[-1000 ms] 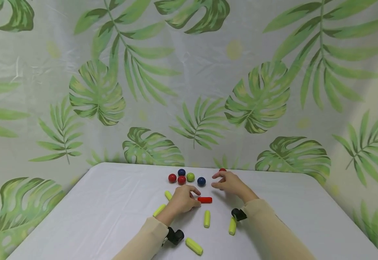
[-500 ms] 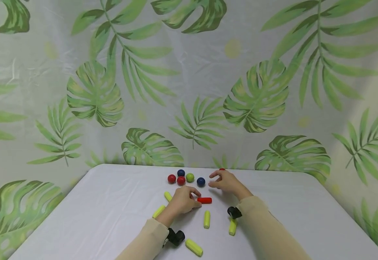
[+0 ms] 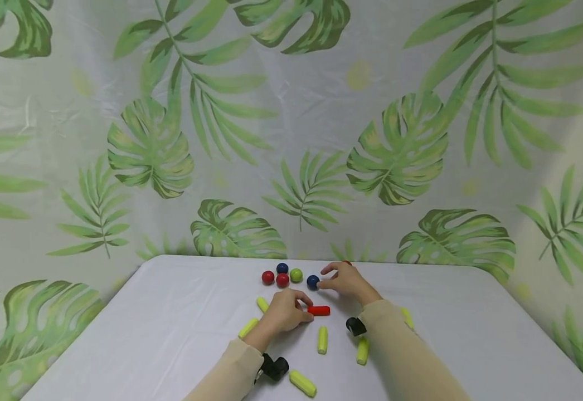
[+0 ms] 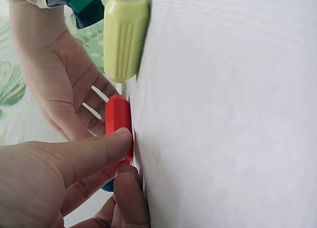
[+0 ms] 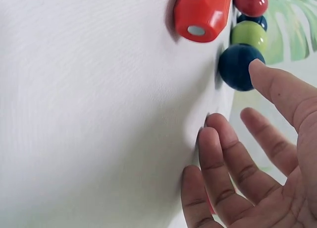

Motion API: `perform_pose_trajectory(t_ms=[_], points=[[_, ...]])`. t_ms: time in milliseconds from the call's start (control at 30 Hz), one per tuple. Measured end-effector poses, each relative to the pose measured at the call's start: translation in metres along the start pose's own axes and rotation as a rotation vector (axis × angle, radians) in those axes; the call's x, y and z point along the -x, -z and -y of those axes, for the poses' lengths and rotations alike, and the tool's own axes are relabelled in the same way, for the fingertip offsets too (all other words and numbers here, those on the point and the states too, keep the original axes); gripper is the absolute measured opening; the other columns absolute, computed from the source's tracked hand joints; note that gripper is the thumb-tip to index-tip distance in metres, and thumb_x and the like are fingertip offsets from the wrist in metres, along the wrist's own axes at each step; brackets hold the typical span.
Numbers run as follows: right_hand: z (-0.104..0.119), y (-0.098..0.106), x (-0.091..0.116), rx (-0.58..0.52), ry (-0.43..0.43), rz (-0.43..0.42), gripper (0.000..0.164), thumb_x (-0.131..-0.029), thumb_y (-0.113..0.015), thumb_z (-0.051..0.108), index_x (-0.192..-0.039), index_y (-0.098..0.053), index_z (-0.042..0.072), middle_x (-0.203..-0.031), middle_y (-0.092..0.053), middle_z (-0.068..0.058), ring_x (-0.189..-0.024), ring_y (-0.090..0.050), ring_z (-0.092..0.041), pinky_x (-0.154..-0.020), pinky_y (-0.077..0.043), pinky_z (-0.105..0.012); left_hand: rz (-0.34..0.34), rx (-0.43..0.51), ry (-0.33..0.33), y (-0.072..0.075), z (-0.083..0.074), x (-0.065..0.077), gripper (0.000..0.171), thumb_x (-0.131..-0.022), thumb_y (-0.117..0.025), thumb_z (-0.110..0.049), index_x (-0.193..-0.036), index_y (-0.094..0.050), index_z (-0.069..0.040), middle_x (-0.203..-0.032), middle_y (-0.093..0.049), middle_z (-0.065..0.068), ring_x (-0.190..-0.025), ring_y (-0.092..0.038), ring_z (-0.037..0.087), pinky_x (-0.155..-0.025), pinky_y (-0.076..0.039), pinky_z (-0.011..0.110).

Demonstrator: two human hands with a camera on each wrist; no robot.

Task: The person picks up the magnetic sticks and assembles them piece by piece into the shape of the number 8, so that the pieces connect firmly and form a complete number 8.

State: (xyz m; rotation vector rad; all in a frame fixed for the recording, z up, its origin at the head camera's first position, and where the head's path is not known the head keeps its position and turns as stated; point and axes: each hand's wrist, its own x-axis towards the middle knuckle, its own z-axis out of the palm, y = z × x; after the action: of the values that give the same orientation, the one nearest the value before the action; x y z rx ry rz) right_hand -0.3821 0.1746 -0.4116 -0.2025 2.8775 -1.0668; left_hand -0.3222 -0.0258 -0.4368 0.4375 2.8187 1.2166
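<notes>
My left hand (image 3: 285, 309) pinches the left end of a red magnetic rod (image 3: 320, 311) lying on the white cloth. In the left wrist view the thumb crosses the ribbed red rod (image 4: 118, 114). A silver disc shows on the rod's free end (image 5: 195, 30) in the right wrist view. Just beyond it, my right hand (image 3: 345, 280) has its fingers spread beside a dark blue ball (image 3: 313, 282). The thumb tip overlaps the edge of the blue ball (image 5: 238, 64) in the right wrist view; whether it touches cannot be told.
Left of the blue ball sit a green ball (image 3: 296, 275), two red balls (image 3: 282, 280) and another blue ball (image 3: 282, 268). A red ball (image 3: 348, 262) is mostly hidden behind the right hand. Several yellow-green rods (image 3: 322, 340) lie around the table (image 3: 171, 334).
My right hand has moved left, closing the gap to the blue ball. A yellow-green rod now shows behind the right forearm. The left hand and red rod have stayed put.
</notes>
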Motion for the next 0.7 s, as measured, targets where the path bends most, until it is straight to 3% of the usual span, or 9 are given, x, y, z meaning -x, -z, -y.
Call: perform_pose_trajectory(t_ms=[700], points=[[0.0075,-0.0061,-0.0054,0.024,-0.038,0.005,0.041,-0.092,-0.085,0.033,-0.124,-0.073,0.01,-0.118,-0.074,-0.015,-0.102,-0.068,-0.028,-0.093,-0.058,-0.046,-0.019,0.0,-0.023,0.0013,-0.0037,0.0029,0.014,-0.088,-0.086,-0.01,-0.102,-0.083,-0.01,-0.082,-0.062,0.003,-0.077,-0.053,0.018,-0.065,-0.038,0.027]])
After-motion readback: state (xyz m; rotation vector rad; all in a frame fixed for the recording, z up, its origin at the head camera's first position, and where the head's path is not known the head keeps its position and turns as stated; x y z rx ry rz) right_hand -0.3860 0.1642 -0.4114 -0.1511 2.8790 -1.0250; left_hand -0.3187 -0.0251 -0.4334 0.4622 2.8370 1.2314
